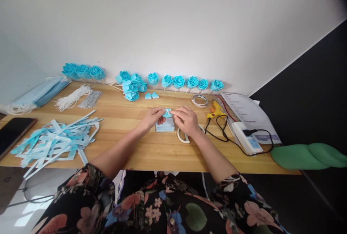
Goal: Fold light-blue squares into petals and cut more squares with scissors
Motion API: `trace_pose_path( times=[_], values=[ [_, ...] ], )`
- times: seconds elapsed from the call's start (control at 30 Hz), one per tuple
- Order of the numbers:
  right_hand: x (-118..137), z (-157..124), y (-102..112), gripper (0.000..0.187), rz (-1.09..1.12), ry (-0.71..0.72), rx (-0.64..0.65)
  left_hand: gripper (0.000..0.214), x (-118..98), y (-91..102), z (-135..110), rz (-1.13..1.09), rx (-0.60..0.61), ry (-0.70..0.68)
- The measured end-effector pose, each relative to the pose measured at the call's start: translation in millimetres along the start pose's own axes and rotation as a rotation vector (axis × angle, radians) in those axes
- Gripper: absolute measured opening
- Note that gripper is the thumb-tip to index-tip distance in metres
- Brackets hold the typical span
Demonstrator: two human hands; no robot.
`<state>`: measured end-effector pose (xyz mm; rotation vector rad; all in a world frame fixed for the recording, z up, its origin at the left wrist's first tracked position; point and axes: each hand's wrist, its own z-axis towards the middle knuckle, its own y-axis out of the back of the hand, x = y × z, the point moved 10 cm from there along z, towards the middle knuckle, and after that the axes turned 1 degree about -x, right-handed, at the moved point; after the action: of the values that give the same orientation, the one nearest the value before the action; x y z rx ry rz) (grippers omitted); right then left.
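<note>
Pinching a blue piece [167,113] with the left hand [154,118], touching it with the right hand [187,120], unclear whether pinching too; probably best held flat, pressed evenly.

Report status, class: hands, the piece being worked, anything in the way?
Left hand pinching small blue piece; right hand at its edge. Piece held near pale blue stack. White handles partly hidden by right hand, not blocking.
</note>
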<state>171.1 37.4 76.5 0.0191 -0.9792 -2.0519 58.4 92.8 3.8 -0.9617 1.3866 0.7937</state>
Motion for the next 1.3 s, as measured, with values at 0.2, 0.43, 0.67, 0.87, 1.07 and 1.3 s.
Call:
trace_pose_path(
  times=[0.2, 0.43, 0.67, 0.87, 1.07, 1.3],
  values=[
    [-25, -1, 6, 0.033, 0.289, -0.284, -0.028, 0.034, -5, -2.7, -3, 0.217, -0.002, -0.032],
    [-36, -10, -24, 0.047, 0.459, -0.435, 0.122, 0.038, -13, -5.4, -5, 0.321, 0.005, -0.109],
    [-43, -13, -25, 0.048, 0.603, -0.523, 0.007, 0.039, -20, -11.4, -8, 0.329, 0.02, -0.155],
    [-49, -16, -28, 0.049, 0.698, -0.568, -0.023, 0.032, -14, -9.7, -6, 0.287, -0.005, -0.163],
    [-56, -18, -23, 0.049, 0.716, -0.59, -0.067, 0.03, -14, -3.6, -5, 0.212, -0.03, -0.147],
    [-60, -19, -23, 0.044, 0.82, -0.613, -0.079, 0.029, -12, -2.7, -5, 0.222, -0.038, -0.137]
  ],
)
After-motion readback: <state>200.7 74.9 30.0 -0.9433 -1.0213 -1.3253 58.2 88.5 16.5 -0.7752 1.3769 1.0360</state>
